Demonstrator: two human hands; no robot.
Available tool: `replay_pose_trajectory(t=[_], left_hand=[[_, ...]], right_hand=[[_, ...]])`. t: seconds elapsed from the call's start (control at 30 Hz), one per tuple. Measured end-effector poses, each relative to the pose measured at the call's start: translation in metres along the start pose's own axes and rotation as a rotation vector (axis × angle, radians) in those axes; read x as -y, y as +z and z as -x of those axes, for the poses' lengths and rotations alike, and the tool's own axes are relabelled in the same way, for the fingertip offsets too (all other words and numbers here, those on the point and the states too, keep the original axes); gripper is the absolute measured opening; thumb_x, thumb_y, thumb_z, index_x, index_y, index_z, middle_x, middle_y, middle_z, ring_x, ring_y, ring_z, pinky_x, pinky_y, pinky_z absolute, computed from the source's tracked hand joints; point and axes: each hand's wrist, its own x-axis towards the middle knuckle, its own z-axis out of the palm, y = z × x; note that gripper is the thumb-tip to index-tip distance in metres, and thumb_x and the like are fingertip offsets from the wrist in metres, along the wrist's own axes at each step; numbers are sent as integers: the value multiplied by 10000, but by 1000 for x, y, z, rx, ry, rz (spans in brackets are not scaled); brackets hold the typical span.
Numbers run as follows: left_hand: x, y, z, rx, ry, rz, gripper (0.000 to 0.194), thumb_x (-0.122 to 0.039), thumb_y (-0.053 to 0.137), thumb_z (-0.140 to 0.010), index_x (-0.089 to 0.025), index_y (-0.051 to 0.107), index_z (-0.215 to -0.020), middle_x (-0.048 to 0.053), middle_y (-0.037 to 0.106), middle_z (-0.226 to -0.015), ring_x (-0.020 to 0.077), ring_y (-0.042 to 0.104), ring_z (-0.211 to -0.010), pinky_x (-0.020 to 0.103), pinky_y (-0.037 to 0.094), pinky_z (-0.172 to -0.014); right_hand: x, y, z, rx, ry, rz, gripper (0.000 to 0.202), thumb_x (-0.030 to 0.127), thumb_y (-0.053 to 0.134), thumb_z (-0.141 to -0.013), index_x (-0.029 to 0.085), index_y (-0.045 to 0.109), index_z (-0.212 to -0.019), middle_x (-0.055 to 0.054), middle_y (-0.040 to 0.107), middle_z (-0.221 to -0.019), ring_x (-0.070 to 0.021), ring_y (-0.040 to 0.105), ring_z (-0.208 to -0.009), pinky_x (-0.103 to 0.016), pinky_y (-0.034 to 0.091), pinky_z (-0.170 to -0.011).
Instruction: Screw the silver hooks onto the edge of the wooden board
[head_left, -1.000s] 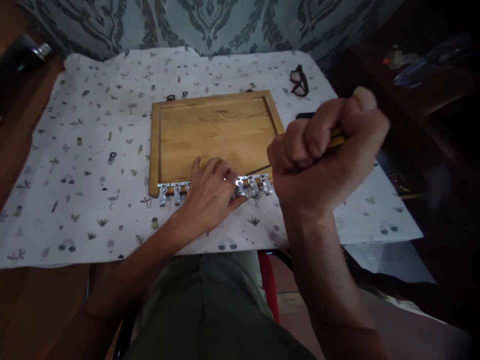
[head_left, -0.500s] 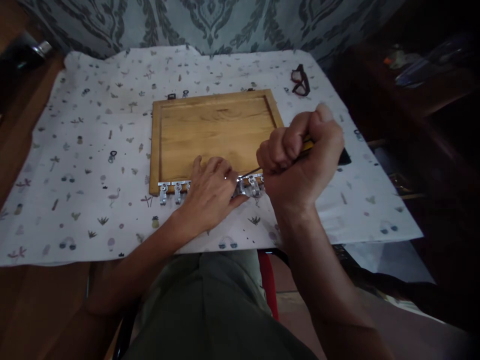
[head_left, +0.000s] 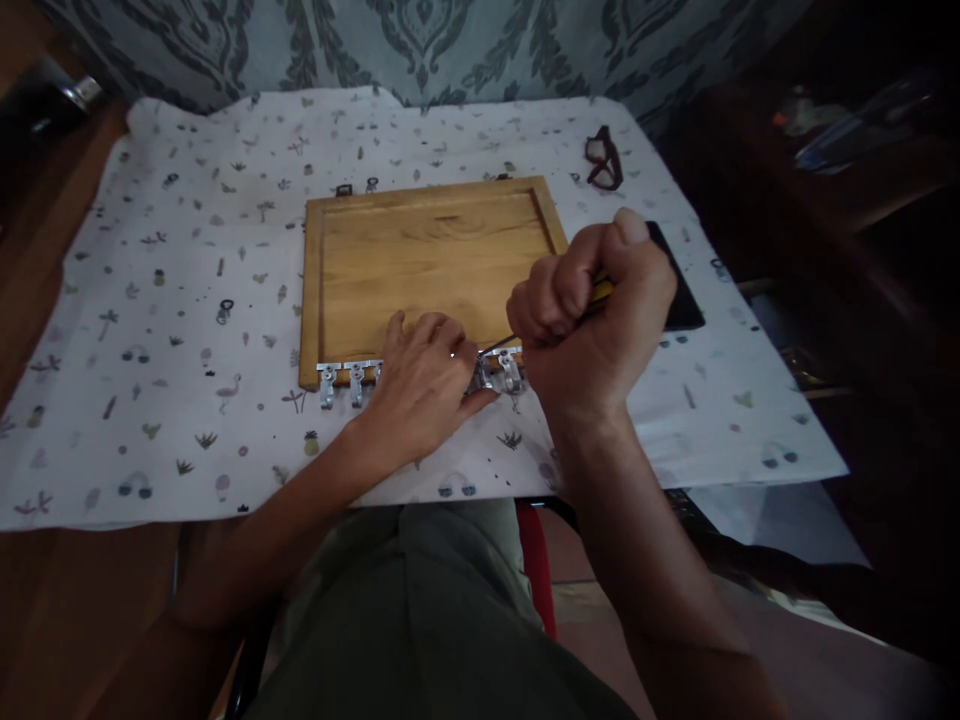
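A wooden panel (head_left: 435, 260) with a raised border lies flat on the table. Along its near edge runs a row of silver metal hooks (head_left: 328, 385). My left hand (head_left: 416, 385) lies over that edge, fingers curled on the wood and thumb at one of the hooks, gripping there; it hides the middle of the row. My right hand (head_left: 596, 310) is closed in a fist around a screwdriver (head_left: 604, 290), its handle partly yellow and mostly hidden. The thin shaft slants down left, its tip at the hook beside my left hand.
A white patterned cloth (head_left: 187, 300) covers the table. Dark-framed glasses (head_left: 604, 160) lie at the back right. A flat black object (head_left: 681, 285) sits just behind my right hand. A patterned grey curtain (head_left: 420, 50) hangs at the far edge.
My right fist has shifted slightly left and turned a little around the screwdriver, showing more of the black object behind it. My left hand and the panel stay in place.
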Motion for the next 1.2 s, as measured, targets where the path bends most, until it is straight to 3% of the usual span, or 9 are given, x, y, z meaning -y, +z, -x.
replay_pose_trajectory(t=[0.2, 0.3, 0.43, 0.53, 0.63, 0.7, 0.87, 1.07, 1.2], left_hand=[[1, 1, 1, -12, 16, 5, 360, -466, 690, -977, -122, 719, -1083, 153, 701, -1163, 356, 573, -1205, 589, 408, -1081], [1, 2, 0, -24, 17, 1, 362, -484, 697, -968, -136, 720, -1067, 148, 703, -1155, 357, 567, -1197, 582, 403, -1069], [2, 2, 0, -4, 10, 1, 408, -512, 694, -967, -127, 715, -1100, 151, 703, -1177, 355, 568, -1199, 583, 402, -1074], [1, 2, 0, -2, 14, 3, 405, -515, 694, -966, -128, 717, -1087, 147, 702, -1166, 351, 567, -1191, 585, 399, -1079], [1, 1, -1, 10, 9, 5, 409, -505, 688, -972, -116, 715, -1098, 151, 694, -1184, 358, 559, -1216, 584, 391, -1097], [1, 0, 0, 21, 5, 11, 400, -491, 679, -981, -111, 714, -1103, 153, 691, -1193, 359, 556, -1233, 581, 383, -1113], [1, 1, 0, -6, 9, 28, 330, -452, 670, -991, -133, 723, -1058, 150, 698, -1155, 356, 563, -1224, 595, 381, -1124], [1, -1, -1, 16, 5, 38, 354, -449, 662, -997, -137, 717, -1155, 167, 686, -1285, 359, 550, -1264, 594, 391, -1119], [2, -1, 0, 29, 7, 43, 361, -435, 668, -994, -133, 705, -1187, 167, 682, -1297, 357, 544, -1271, 576, 399, -1103]], right_hand=[[3, 0, 4, 62, 5, 12, 544, 530, 607, -974, 249, 387, -564, 43, 249, -532, -131, 200, -457, -326, 197, -438], [3, 2, 5, 11, -43, 55, 450, 459, 627, -972, 255, 464, -605, 21, 366, -598, -156, 299, -513, -327, 264, -490], [4, 10, 5, -135, -85, 16, 324, 333, 613, -955, 271, 500, -658, 44, 298, -569, -153, 220, -500, -319, 200, -477], [4, 14, 4, -211, -83, 49, 391, 455, 609, -961, 271, 459, -650, 61, 232, -555, -135, 149, -460, -321, 132, -435], [4, 15, 2, -186, -23, 82, 551, 670, 640, -904, 266, 410, -609, 59, 244, -550, -116, 133, -430, -328, 104, -407], [4, 13, -1, -118, 6, 67, 569, 690, 661, -878, 265, 424, -583, 63, 227, -515, -109, 118, -416, -330, 96, -395], [5, 5, -9, 187, 77, -25, 355, 429, 709, -841, 257, 549, -575, 103, 162, -418, -84, 85, -371, -297, 74, -382], [10, -10, -17, 637, 159, -68, 305, 408, 627, -950, 220, 651, -711, 120, 233, -442, -63, 92, -364, -256, 93, -380], [11, -16, -25, 788, 203, -125, 317, 385, 595, -967, 218, 643, -702, 113, 254, -433, -63, 126, -355, -234, 121, -359]])
